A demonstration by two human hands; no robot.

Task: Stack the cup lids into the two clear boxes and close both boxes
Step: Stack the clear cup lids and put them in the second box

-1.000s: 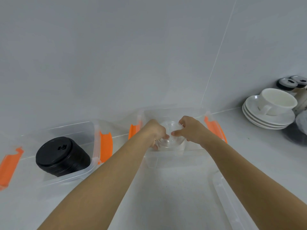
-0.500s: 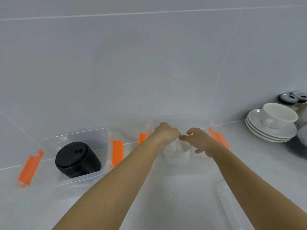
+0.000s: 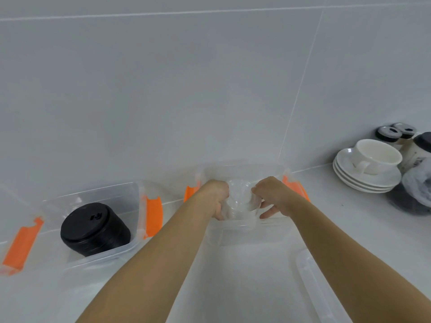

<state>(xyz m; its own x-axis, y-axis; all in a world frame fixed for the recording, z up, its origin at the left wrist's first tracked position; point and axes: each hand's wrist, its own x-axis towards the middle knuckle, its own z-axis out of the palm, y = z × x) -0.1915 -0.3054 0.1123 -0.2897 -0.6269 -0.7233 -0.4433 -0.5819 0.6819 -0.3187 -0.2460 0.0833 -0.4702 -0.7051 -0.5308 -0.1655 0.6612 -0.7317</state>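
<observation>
Both hands lowered slightly, left hand [image 3: 215,197], right hand [image 3: 275,197], gripping clear lids [image 3: 242,202].

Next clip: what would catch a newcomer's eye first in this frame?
Both hands, left hand and right hand, meet at centre around a stack of clear lids in the right clear box. To the left, the black lid stack stands out in the left clear box, flanked by orange latches. A white cup on saucers sits far right.

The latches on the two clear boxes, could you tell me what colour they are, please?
Bright orange latches, seen in the head view, the only one.
</observation>
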